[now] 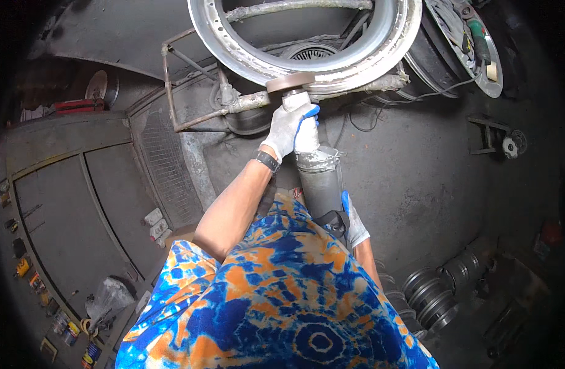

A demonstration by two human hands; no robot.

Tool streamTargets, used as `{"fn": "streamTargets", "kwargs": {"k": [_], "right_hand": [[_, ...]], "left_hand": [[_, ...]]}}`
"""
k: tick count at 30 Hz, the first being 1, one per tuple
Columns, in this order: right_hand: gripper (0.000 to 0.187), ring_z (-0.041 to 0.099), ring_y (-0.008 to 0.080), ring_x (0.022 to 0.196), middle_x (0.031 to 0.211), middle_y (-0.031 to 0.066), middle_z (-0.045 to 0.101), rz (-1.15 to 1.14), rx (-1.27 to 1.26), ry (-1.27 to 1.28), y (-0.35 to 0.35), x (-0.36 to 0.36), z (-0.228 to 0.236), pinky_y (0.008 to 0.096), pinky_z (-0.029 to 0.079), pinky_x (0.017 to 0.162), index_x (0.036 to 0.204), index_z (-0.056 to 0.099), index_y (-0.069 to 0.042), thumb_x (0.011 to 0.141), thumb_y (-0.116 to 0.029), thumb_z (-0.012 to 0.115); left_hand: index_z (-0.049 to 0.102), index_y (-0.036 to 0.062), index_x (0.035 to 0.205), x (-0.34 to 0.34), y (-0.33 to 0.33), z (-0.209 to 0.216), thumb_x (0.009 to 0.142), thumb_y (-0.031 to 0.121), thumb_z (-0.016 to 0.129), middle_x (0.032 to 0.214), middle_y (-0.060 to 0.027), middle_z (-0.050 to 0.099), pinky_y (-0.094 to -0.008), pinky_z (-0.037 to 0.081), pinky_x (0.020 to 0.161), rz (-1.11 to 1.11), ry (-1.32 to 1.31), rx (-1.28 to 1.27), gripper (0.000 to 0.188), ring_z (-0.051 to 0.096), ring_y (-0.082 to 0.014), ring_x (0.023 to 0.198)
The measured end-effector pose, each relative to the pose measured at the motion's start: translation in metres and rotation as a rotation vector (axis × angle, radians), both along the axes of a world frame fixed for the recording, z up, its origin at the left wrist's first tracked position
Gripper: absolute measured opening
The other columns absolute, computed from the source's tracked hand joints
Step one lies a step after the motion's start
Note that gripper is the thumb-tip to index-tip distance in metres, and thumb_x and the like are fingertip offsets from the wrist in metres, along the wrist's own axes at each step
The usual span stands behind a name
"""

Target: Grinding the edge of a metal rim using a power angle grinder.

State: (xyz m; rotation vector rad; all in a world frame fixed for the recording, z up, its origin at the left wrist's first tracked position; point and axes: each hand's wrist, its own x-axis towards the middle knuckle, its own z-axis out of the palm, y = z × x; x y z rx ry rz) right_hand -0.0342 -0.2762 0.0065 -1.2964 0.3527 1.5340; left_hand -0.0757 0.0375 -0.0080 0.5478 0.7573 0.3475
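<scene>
My left hand [287, 130], in a white and blue work glove, is closed round the white-wrapped front neck of a large grey angle grinder [321, 184]. The tool's brown disc [290, 82] overlaps the near edge of a silver wheel rim [233, 54]; whether they touch I cannot tell. My right hand [354, 224], gloved the same way, lies along the right side of the grinder's rear end. Its palm and most fingers are hidden behind the tool, but it appears to hold it. The rim rests on a whitish, crusted pipe frame [252, 103].
A green angle grinder [479, 40] lies on a metal piece at upper right, its cable [430, 93] trailing leftward. Stacked wheel rims [429, 298] stand at lower right, near a small stool-like stand [488, 135]. To the left are a wire mesh panel [165, 154] and a workbench [61, 197].
</scene>
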Motion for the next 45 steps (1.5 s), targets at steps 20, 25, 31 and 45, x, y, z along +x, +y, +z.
{"fn": "streamTargets", "kwargs": {"k": [20, 25, 31, 45], "right_hand": [[0.087, 0.063, 0.0268, 0.129, 0.146, 0.0163, 0.061, 0.055, -0.093, -0.081, -0.085, 0.130, 0.002, 0.0393, 0.053, 0.108, 0.153, 0.048, 0.000, 0.102, -0.070, 0.046], [0.084, 0.064, 0.0270, 0.127, 0.146, 0.0158, 0.061, 0.038, -0.125, -0.127, -0.100, 0.113, -0.029, 0.0394, 0.053, 0.109, 0.154, 0.047, -0.002, 0.103, -0.069, 0.043], [0.086, 0.063, 0.0270, 0.128, 0.147, 0.0167, 0.060, -0.030, -0.133, -0.075, -0.079, 0.062, -0.031, 0.0393, 0.051, 0.110, 0.153, 0.048, -0.001, 0.103, -0.070, 0.044], [0.088, 0.063, 0.0276, 0.129, 0.146, 0.0185, 0.060, -0.039, -0.048, 0.045, -0.025, -0.008, -0.045, 0.0392, 0.049, 0.112, 0.151, 0.050, 0.003, 0.102, -0.070, 0.046]], "left_hand": [[0.071, 0.0062, 0.096, 0.137, -0.073, -0.010, 0.091, 0.015, 0.079, 0.082, -0.0050, 0.070, -0.0313, 0.058, 0.064, -0.001, -0.079, -0.024, 0.013, 0.069, -0.0157, 0.069], [0.071, 0.0056, 0.097, 0.118, -0.064, -0.009, 0.089, 0.013, 0.081, 0.083, -0.0053, 0.071, -0.0325, 0.059, 0.065, 0.022, -0.030, -0.024, 0.014, 0.069, -0.0160, 0.070], [0.071, 0.0052, 0.100, 0.077, -0.048, -0.013, 0.087, 0.013, 0.083, 0.086, -0.0066, 0.071, -0.0340, 0.060, 0.067, 0.022, -0.002, -0.041, 0.019, 0.070, -0.0182, 0.073], [0.070, 0.0044, 0.099, 0.007, -0.003, 0.000, 0.088, 0.016, 0.082, 0.086, -0.0060, 0.071, -0.0323, 0.059, 0.063, -0.019, 0.084, 0.122, 0.020, 0.070, -0.0167, 0.073]]}}
